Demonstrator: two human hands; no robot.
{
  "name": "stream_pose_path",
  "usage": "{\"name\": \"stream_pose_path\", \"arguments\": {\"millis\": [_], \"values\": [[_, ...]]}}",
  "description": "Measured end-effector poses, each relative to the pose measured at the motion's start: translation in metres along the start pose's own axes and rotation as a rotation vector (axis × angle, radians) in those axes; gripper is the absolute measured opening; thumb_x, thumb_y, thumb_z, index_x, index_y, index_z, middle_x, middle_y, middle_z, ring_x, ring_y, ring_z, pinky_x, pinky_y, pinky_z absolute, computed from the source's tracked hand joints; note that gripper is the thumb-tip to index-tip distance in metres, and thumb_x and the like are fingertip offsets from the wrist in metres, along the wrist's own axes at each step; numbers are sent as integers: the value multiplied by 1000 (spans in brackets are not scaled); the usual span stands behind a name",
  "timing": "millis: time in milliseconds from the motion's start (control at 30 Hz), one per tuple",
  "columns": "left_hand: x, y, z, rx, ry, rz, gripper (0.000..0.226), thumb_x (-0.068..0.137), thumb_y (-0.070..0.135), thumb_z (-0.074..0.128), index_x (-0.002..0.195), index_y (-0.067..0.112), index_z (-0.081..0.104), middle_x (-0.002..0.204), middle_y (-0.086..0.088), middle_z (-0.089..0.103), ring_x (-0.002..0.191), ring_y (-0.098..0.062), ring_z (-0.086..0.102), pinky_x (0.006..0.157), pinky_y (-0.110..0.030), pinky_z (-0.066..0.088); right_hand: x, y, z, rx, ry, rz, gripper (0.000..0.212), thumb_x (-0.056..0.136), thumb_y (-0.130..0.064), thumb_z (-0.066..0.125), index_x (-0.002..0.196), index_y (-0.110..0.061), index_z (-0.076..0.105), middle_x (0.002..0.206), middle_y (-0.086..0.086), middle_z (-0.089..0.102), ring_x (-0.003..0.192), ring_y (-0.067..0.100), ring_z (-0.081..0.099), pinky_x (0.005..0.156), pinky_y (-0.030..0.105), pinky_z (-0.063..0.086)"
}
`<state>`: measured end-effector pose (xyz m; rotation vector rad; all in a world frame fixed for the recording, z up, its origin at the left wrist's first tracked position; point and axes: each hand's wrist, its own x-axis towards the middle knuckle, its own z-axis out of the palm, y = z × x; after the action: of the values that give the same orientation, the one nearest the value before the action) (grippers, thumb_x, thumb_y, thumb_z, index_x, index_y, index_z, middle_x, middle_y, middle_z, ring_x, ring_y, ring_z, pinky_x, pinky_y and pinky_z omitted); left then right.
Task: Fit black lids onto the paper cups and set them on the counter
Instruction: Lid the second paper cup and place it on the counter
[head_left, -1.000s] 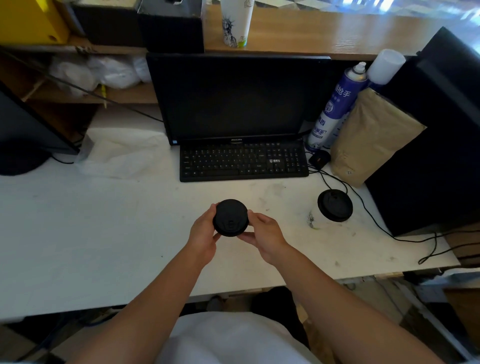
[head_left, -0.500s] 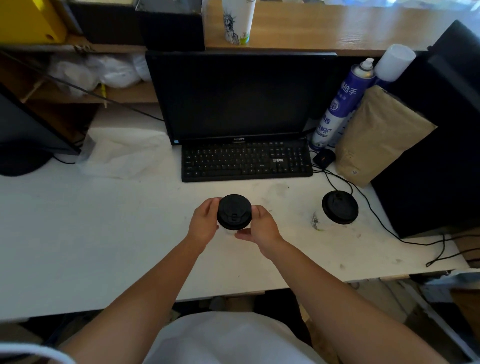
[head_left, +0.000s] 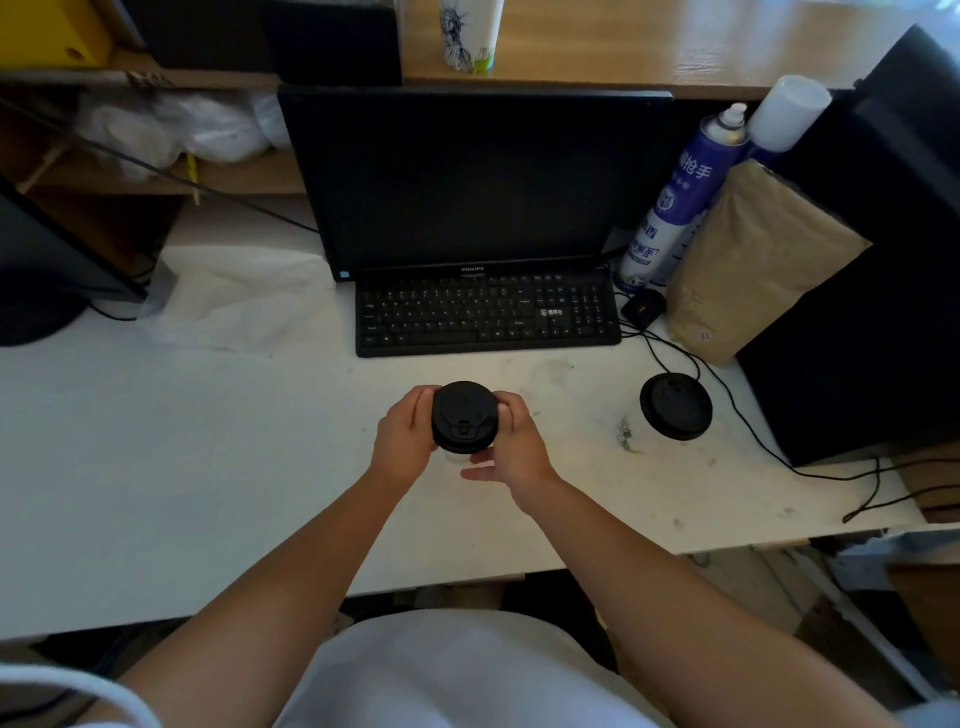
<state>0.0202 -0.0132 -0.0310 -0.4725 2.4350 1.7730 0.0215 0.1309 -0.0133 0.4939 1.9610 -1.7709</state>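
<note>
Above the white counter (head_left: 208, 441), the left hand (head_left: 402, 436) curls round the black lid (head_left: 464, 415) from 9 o'clock and the right hand (head_left: 514, 441) from 3 o'clock. A sliver of paper cup (head_left: 456, 457) shows beneath the lid. A second lidded cup (head_left: 675, 408) stands at 3 o'clock, well apart. The keyboard (head_left: 485, 314) lies at 12 o'clock, with the monitor (head_left: 472, 176) beyond.

White desk (head_left: 182, 467), scuffed and stained near my right. On it: monitor (head_left: 467, 176), keyboard (head_left: 483, 317) just in front, lidded cup (head_left: 675, 408) right, spray can (head_left: 675, 208), brown bag (head_left: 753, 260), crumpled white sheet (head_left: 239, 296) left, black cable (head_left: 753, 431).
</note>
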Motion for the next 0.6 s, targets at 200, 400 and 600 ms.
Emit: {"name": "stream_pose_path", "arguments": {"millis": [200,400,600], "values": [[-8,0,1,-256,28,-147,37,108,36,37,115,21,70,114,-4,70,110,-21,63,74,-37,62,-6,-5,-2,236,-65,141,29,109,-25,35,125,-28,58,119,7,60,80,39,74,69,47,64],[-30,-8,11,-473,-1,-225,40,109,37,32,109,25,70,118,-6,70,115,-22,62,87,-39,56,-9,-7,-3,259,-67,159,25,108,-38,39,116,-22,56,120,7,58,80,40,76,65,41,63],[-32,-6,14,-511,-3,-245,39,109,41,32,110,31,69,115,0,70,114,-17,61,84,-34,54,-8,-7,0,287,-86,185,30,108,-43,39,118,-19,53,121,5,55,76,35,77,65,39,63]]}}
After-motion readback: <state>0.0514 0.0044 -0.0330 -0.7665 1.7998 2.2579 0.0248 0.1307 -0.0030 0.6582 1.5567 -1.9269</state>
